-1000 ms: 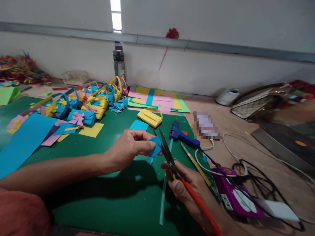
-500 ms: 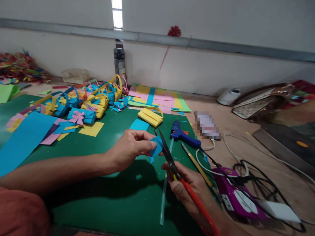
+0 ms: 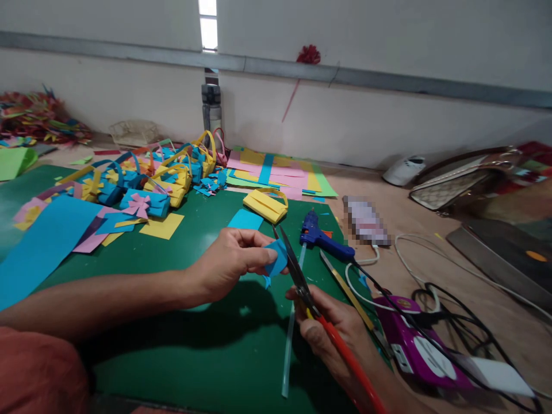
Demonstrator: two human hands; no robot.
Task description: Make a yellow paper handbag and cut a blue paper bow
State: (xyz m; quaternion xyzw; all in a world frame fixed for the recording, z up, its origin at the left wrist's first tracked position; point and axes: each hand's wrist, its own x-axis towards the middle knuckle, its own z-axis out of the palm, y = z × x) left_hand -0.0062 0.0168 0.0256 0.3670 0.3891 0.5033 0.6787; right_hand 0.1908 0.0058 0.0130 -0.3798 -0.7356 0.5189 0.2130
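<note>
Between thumb and fingers, my left hand (image 3: 235, 259) pinches a small folded piece of blue paper (image 3: 277, 257) above the green mat (image 3: 207, 351). My right hand (image 3: 332, 325) grips red-handled scissors (image 3: 304, 290), whose blades point up and away, slightly parted, right at the paper's right edge. Whether the blades touch the paper I cannot tell. Just beyond lie a yellow paper handbag (image 3: 265, 206) and a flat blue paper piece (image 3: 245, 219). A blue glue gun (image 3: 317, 236) with a clear glue stick rests behind the scissors.
Several paper handbags with bows (image 3: 144, 203) crowd the back left, near a large blue sheet (image 3: 52, 241). A cutter knife (image 3: 347, 290), a purple power strip (image 3: 418, 339) and tangled cables lie right. Stacked coloured paper (image 3: 293, 172), a bottle (image 3: 211, 109) and a bag (image 3: 457, 181) stand behind.
The whole view has shifted very slightly. Both hands, the blue paper and the scissors keep nearly the same pose.
</note>
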